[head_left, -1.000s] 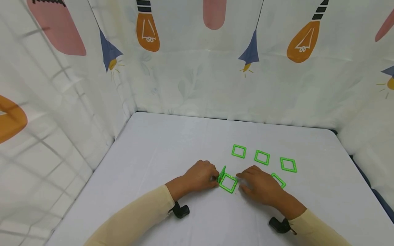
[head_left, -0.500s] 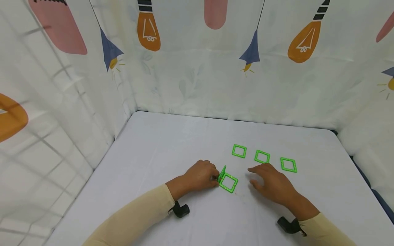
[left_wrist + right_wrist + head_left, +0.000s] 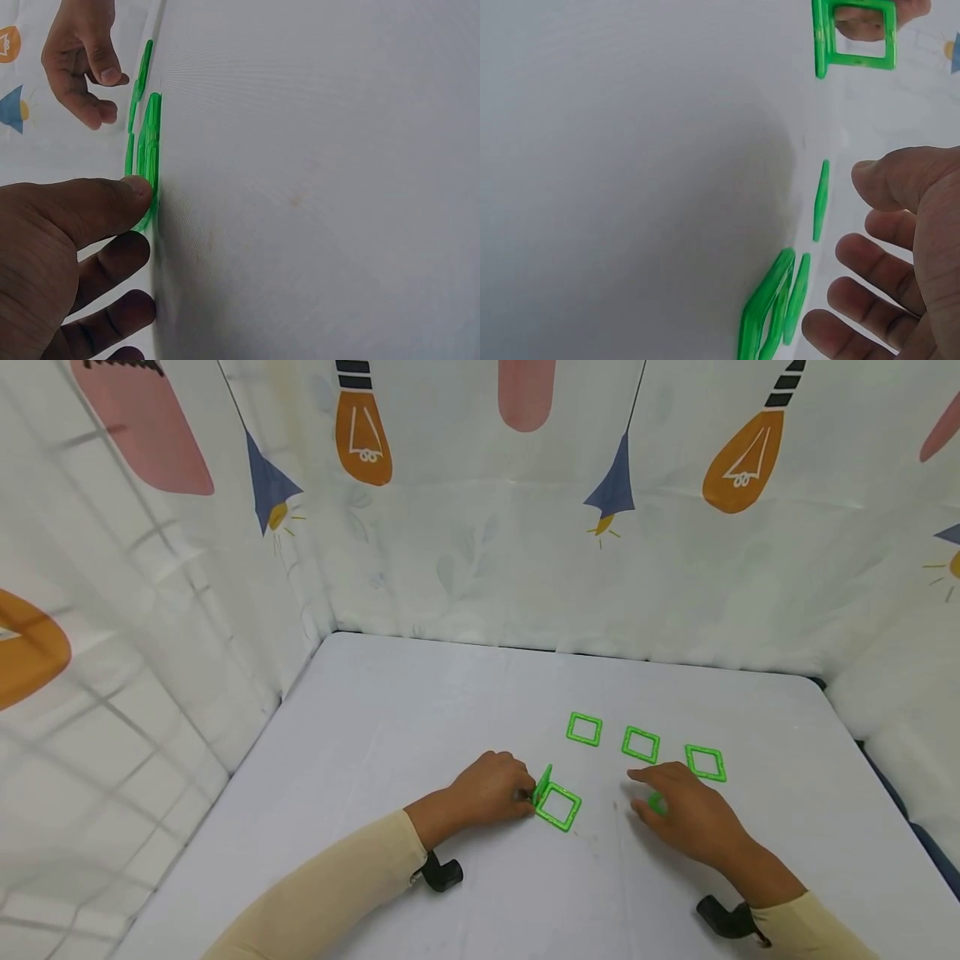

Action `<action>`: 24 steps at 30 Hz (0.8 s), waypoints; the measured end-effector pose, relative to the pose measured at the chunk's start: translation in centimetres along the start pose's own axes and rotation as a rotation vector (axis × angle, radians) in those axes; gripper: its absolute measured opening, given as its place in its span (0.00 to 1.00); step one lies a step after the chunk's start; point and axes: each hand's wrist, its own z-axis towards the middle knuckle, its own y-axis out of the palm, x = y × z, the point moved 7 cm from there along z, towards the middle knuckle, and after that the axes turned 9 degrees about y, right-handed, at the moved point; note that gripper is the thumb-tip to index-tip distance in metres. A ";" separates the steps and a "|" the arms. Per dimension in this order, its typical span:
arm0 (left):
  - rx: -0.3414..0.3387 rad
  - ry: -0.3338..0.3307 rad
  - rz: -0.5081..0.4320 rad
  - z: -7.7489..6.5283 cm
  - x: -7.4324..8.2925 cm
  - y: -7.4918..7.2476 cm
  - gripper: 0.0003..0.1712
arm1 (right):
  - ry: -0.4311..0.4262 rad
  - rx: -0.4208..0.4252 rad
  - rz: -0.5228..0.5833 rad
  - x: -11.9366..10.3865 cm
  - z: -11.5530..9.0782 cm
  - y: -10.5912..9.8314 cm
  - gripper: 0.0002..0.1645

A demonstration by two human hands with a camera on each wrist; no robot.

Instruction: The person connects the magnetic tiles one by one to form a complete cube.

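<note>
Tabletop (image 3: 420, 710): pale and smooth, with rounded far corners and a few small faint marks near the hands.
Cloth walls (image 3: 465, 568): whitish hangings stood behind the tabletop and along both sides; crossing darker lines showed on the left one.
Prints: orange bulbs (image 3: 363, 437), blue lampshades (image 3: 613, 477) and pink shapes (image 3: 525, 397) decorated the fabric.
Sleeves: cream cuffs (image 3: 408, 847) covered both forearms, and a black device (image 3: 442, 872) sat at each wrist.
Left hand (image 3: 491, 789): reached in from the lower left, low over the tabletop, its back turned up.
Left grip: thumb and fingers pinched the upright green frame (image 3: 544, 781) at its outer side.
Right hand (image 3: 690, 814): angled in from the lower right, raised a little, its fingers pointing toward the left hand and well apart from it.
Right grip: spread and holding nothing, the thumb apart from loosely bent fingers.
Frame pair: the upright green frame stood along the left edge of a flat green frame (image 3: 573, 815), between the two hands.
Covered frame: another green piece (image 3: 657, 803) lay beneath the right hand, mostly hidden from the head view.
Back row: three green squares (image 3: 639, 757) lay flat and separate, farther from the person.
</note>
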 end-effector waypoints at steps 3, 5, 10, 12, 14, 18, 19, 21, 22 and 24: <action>-0.001 0.001 0.005 0.0 0.0 0.0 0.08 | 0.014 0.001 -0.011 0.5 -0.2 -0.2 0.28; 0.000 0.002 0.005 0.0 0.0 0.0 0.08 | 0.023 0.003 -0.015 0.9 -0.3 -0.3 0.28; 0.000 0.001 0.001 -0.1 0.1 -0.1 0.08 | 0.046 0.005 -0.009 1.8 -0.7 -0.5 0.29; 0.000 -0.001 -0.001 -0.1 0.1 -0.1 0.08 | 0.059 0.003 -0.002 2.2 -0.9 -0.6 0.29; 0.001 -0.002 -0.002 -0.1 0.1 -0.1 0.08 | 0.075 -0.005 0.001 2.6 -1.1 -0.7 0.29; 0.001 -0.002 -0.002 -0.1 0.2 -0.2 0.08 | 0.117 -0.026 -0.012 3.4 -1.3 -0.6 0.30; 0.002 -0.001 -0.002 -0.1 0.2 -0.2 0.08 | 0.126 -0.030 -0.017 3.6 -1.4 -0.6 0.31; 0.002 0.001 -0.002 -0.1 0.2 -0.2 0.08 | 0.137 -0.032 -0.027 4.0 -1.5 -0.6 0.32; 0.003 0.001 -0.001 -0.1 0.2 -0.2 0.08 | 0.139 -0.033 -0.030 4.1 -1.5 -0.6 0.33; 0.005 0.003 -0.002 -0.1 0.2 -0.2 0.08 | 0.138 -0.031 -0.036 4.3 -1.6 -0.5 0.33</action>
